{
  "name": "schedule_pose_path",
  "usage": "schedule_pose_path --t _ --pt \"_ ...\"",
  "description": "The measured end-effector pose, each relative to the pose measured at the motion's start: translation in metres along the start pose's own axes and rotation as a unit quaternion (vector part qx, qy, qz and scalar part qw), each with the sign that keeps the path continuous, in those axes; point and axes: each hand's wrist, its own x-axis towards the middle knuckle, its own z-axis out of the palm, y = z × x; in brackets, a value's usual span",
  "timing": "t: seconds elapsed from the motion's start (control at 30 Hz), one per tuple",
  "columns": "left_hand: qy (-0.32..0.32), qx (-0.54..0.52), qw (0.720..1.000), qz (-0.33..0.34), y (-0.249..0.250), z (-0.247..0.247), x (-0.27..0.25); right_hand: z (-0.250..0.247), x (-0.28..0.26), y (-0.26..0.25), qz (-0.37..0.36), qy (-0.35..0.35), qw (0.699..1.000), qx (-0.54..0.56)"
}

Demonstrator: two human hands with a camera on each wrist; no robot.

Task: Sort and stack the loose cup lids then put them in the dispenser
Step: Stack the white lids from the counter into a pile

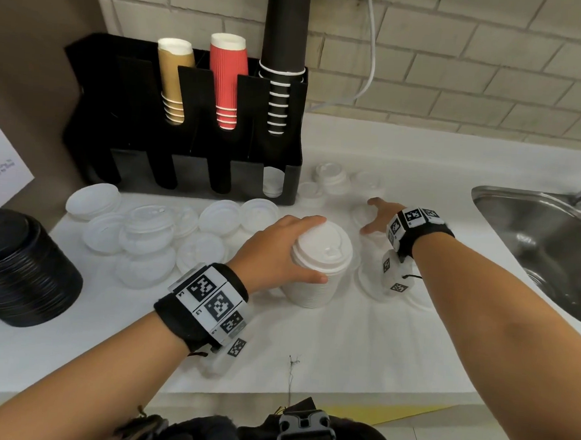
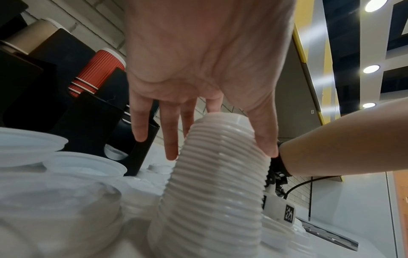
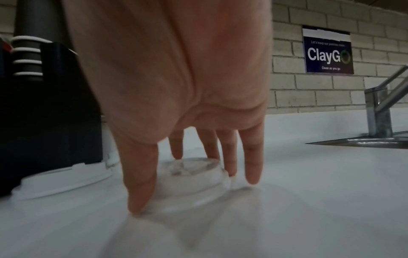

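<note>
Gripping the lid stack (image 1: 317,265), left hand (image 1: 274,252) fingers wrap it; right hand (image 1: 380,214) fingers straddle a clear lid (image 3: 192,174).

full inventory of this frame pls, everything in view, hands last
stack of white lids: one, white, counter centre
clear lid: one, clear, counter right of the stack
loose lids: many, white and clear, counter in front of the dispenser
black lid stack: one, black, counter far left
dispenser: one, black, against the wall
cup stacks: three, tan, red, black, in the dispenser
sink: one, steel, far right
sign: one, dark blue, on the wall
left hand: holds the stack of white lids
right hand: fingers around the clear lid
</note>
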Motion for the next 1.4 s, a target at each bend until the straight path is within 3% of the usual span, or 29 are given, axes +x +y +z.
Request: schedule_pose_path --t 0.2,0.37,0.43,0.5,0.57,0.7,0.83,1.1,1.4 --pt "0.003 0.004 1.000 -0.004 0.001 0.001 -0.001 -0.003 -0.007 -0.004 0.010 -0.010 0.999 -0.031" --pt "0.016 -0.011 0.999 -0.035 0.004 0.002 -0.002 -0.006 -0.025 -0.010 -0.006 0.029 0.999 -0.014" --pt "0.023 -0.020 0.999 -0.035 0.005 0.003 -0.002 -0.020 -0.037 -0.013 -0.035 0.022 0.993 0.113" --pt "0.033 -0.024 0.999 -0.028 0.005 0.004 -0.003 -0.037 -0.058 -0.016 -0.099 -0.009 0.953 0.286" --pt "0.047 -0.016 0.999 -0.018 0.004 0.003 -0.004 -0.050 -0.086 -0.024 -0.183 -0.048 0.914 0.359" --pt "0.047 -0.002 0.999 -0.020 0.008 0.003 -0.005 -0.056 -0.133 -0.040 -0.289 -0.106 0.917 0.255" --pt "0.060 -0.029 0.997 -0.025 0.011 0.003 -0.006 -0.051 -0.158 -0.053 -0.322 -0.062 0.929 0.170" --pt "0.077 -0.053 0.996 -0.014 0.009 0.005 -0.007 -0.041 -0.173 -0.069 -0.336 -0.008 0.939 0.070" --pt "0.057 -0.038 0.997 -0.019 0.011 0.005 -0.007 -0.032 -0.181 -0.076 -0.338 0.041 0.940 0.031"
